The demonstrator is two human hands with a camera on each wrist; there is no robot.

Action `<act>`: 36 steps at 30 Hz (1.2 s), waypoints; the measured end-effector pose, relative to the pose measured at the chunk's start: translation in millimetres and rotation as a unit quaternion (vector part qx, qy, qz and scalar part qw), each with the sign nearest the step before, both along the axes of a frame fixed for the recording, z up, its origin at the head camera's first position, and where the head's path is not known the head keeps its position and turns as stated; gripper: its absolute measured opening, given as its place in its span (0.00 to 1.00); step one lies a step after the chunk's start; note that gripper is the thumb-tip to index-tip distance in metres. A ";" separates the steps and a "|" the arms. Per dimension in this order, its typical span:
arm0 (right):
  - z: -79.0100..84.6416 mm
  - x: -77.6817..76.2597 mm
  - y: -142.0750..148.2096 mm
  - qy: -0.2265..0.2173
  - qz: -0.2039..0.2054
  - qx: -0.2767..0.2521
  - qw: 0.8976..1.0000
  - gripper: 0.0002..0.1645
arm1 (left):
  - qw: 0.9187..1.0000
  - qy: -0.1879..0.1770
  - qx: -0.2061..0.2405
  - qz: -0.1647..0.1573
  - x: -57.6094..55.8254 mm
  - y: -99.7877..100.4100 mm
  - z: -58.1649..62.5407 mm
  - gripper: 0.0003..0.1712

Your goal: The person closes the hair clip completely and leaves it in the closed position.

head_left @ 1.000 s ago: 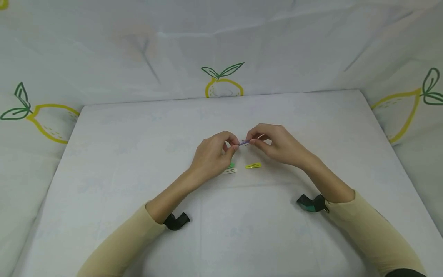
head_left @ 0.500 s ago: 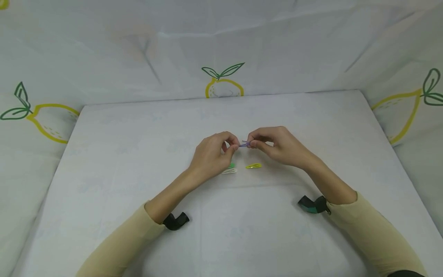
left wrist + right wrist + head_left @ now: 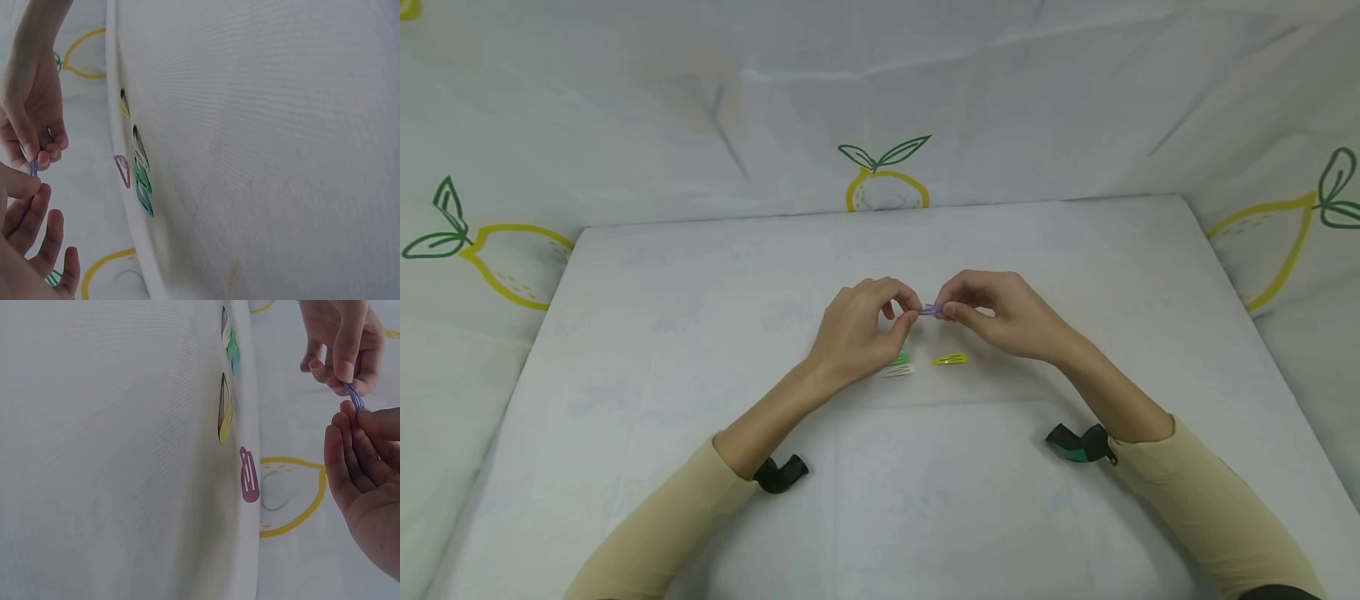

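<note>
Over the middle of the table, both hands meet at a small purple snap hair clip. Thumb and fingertips of my left hand pinch its left end. My right hand pinches the other end, and only a short stretch shows between them. A yellow hair clip lies on the table below the right hand. Partly covered by the left hand are a green clip and a white clip. The wrist views also show a teal clip and a pink clip, both hidden in the head view.
A white cloth covers the table, and a white curtain with lemon drawings stands behind and at both sides. Black wrist mounts stick out from the beige sleeves.
The purple clip, slanted up to the right with its parts spread a second ago, now sits nearly level. Both hands shift only slightly and keep their pinch. The clips on the table stay put.
</note>
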State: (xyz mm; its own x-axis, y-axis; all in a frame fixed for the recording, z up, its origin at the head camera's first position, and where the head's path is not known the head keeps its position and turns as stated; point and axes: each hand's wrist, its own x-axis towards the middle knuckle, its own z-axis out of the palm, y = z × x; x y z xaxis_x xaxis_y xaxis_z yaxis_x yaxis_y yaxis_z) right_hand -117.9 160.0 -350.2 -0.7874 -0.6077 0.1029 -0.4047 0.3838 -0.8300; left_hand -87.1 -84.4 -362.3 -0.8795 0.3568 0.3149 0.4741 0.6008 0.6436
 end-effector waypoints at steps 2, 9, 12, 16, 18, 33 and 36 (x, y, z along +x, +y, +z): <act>1.2 0.5 -0.7 0.000 -0.001 -0.003 1.000 0.05 | 1.000 0.018 0.000 -0.006 -0.7 -0.1 -0.8 0.04; 2.0 0.3 -2.5 -0.014 -0.005 -0.013 1.000 0.06 | 0.998 0.058 0.000 -0.015 -0.9 -0.5 -2.0 0.04; 1.7 0.7 -1.9 -0.026 -0.006 -0.028 0.999 0.06 | 0.997 0.076 -0.004 -0.012 -0.6 -1.0 -2.6 0.04; 1.6 1.0 -0.5 -0.046 -0.001 -0.060 0.997 0.09 | 0.995 0.100 -0.011 -0.008 -0.3 -1.7 -3.2 0.05; 1.3 0.6 0.4 -0.055 0.001 -0.071 0.996 0.10 | 0.994 0.108 -0.012 -0.008 -0.2 -2.0 -3.3 0.06; -0.3 0.7 4.4 -0.045 -0.023 -0.049 0.998 0.12 | 0.997 0.074 0.014 -0.007 0.6 -2.1 -2.8 0.03; -2.3 0.5 5.7 -0.029 -0.026 -0.039 0.998 0.12 | 0.998 0.057 0.018 -0.009 1.0 -1.7 -2.6 0.03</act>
State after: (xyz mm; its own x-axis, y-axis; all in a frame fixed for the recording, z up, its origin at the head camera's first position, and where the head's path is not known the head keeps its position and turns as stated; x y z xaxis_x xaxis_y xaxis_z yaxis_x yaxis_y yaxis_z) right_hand -117.4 165.7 -352.6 -0.8236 -0.5580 0.1012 -0.3357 0.3358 -0.8801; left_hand -86.1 -86.1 -364.8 -0.8308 0.3587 0.4256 0.5560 0.5699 0.6051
